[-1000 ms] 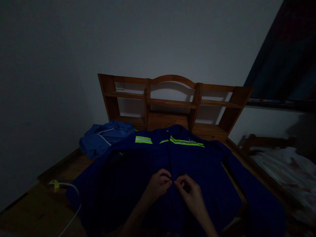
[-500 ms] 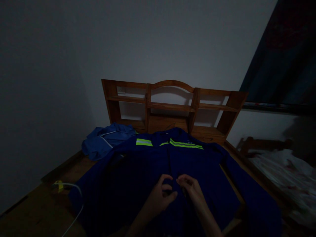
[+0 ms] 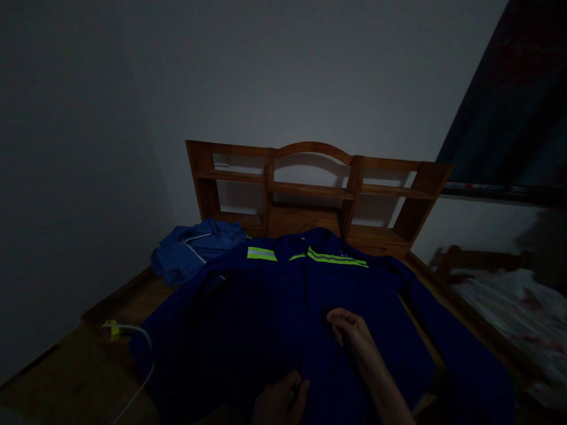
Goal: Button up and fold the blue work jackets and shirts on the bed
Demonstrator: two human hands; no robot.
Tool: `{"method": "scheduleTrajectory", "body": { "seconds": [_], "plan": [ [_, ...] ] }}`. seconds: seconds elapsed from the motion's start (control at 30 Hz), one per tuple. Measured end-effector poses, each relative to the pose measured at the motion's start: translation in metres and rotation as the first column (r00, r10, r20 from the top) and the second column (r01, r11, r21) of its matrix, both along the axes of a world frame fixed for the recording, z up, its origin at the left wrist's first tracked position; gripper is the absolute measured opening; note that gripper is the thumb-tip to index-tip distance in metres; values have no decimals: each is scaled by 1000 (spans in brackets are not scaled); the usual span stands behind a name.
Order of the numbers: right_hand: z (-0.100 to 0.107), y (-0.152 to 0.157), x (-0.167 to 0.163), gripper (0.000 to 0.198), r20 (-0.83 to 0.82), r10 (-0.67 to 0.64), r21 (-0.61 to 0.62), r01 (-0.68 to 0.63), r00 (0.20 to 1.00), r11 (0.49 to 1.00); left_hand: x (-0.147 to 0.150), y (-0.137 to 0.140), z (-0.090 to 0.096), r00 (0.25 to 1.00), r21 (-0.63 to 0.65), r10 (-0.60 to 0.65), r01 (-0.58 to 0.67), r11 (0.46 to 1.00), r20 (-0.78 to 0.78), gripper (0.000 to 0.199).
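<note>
A dark blue work jacket (image 3: 349,283) with yellow-green reflective bands lies spread front up, its collar away from me and its sleeves out to the sides. Low in the view, my left hand (image 3: 281,398) has its fingers curled against the jacket's lower front, close to the opening, and appears to pinch the cloth there. Over the front panel right of the opening is my right hand (image 3: 349,330), thumb and fingers drawn together. Whatever may be between those fingertips is too dark to make out.
A lighter blue garment (image 3: 190,251) with white piping lies crumpled at the left. Behind the jacket stands a wooden shelved headboard (image 3: 310,189) against the wall. A white cable (image 3: 142,330) with a yellow tag runs along the left. Pale bedding (image 3: 522,319) lies at the right.
My left hand has dropped toward me along the jacket front and its fingers have closed. My right hand has shifted slightly right, away from the opening. The view has turned a little.
</note>
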State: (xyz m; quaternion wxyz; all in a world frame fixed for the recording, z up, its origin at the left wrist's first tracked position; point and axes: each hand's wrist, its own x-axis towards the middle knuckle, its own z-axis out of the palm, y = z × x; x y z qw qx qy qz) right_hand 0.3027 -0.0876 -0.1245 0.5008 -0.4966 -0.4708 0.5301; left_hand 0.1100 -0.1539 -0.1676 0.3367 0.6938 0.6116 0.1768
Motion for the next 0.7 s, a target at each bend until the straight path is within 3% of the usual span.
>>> {"method": "scheduleTrajectory", "body": {
  "seconds": [0.1, 0.23, 0.37, 0.53, 0.7],
  "plan": [
    [4, -3, 1, 29, 119, 65, 25, -68, 991, 997, 2, 1, -9, 993, -15, 119, -119, 993, 23, 34],
    [7, -17, -7, 28, 371, -15, 200, -64, 928, 978, 4, 4, -20, 988, 60, 157, -157, 986, 14, 30],
    [2, -28, -12, 23, 571, -57, 348, -178, 819, 921, 1, 3, -19, 986, 78, 140, -148, 986, 93, 31],
    [-3, -28, -10, 26, 756, -93, 347, -276, 648, 896, -4, 1, -19, 991, 91, 104, -112, 990, 80, 29],
    [-1, -26, -23, 26, 884, -175, 335, -326, 433, 884, 3, 2, -37, 992, 142, 115, -107, 984, -47, 32]
  ]
}}
